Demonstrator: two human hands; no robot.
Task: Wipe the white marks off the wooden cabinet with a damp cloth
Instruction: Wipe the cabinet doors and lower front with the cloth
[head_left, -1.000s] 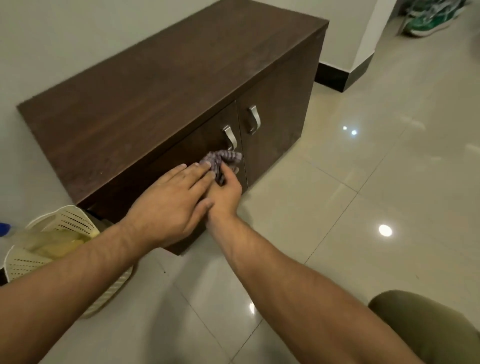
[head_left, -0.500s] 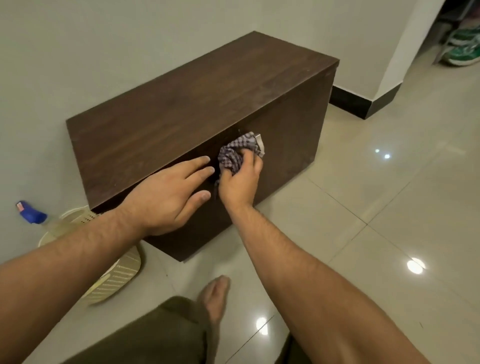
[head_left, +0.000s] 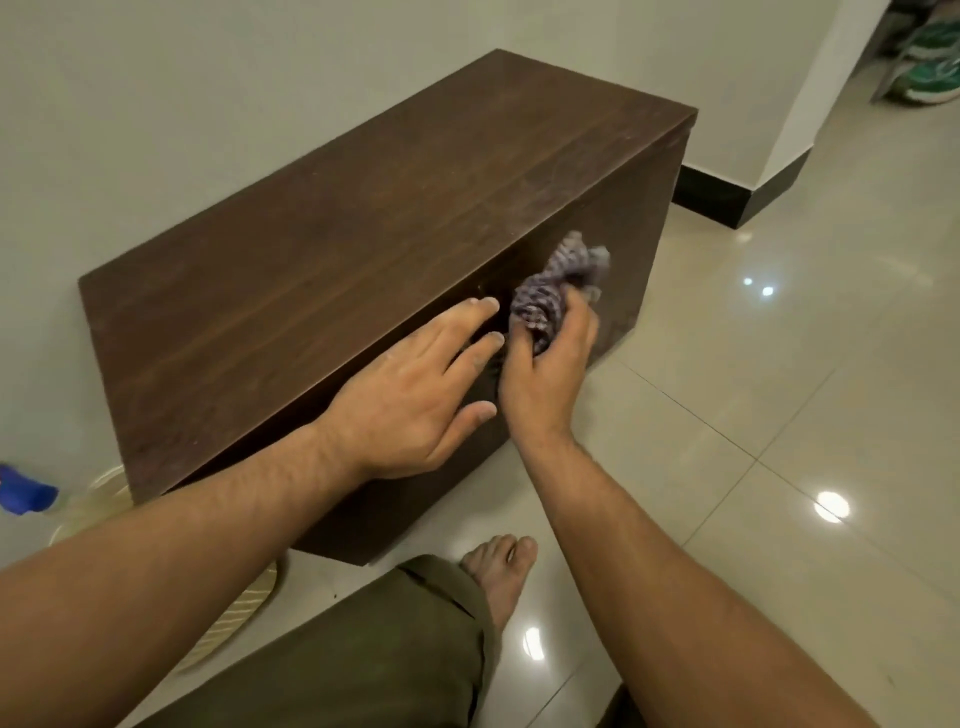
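— Rightward along the cabinet (head_left: 363, 234) front: that is where the cloth (head_left: 550, 291) has gone in the last half second, nearer the right front corner.

— Who has it?

— The person's right hand (head_left: 550, 369), fingers curled round a bunched wad, pressing it against the front panel just under the top's front edge. The left hand (head_left: 410, 400) lies beside it, fingers straight, laid over that same front edge and gripping nothing.

— Are white marks left?

— A faint pale haze (head_left: 524, 202) shows on the top near its front edge, right of centre. On the dark front panel it is too dim to tell.

— What might go wrong?

— The wad is crumpled, so probably only a small patch touches the wood; it may smear the marks instead of lifting them. The door handles are hidden behind the hands, and a fold could snag one and tug a door open. A dripping cloth would also wet the glossy floor (head_left: 779, 415) by the bare foot (head_left: 501, 571), inviting a slip.
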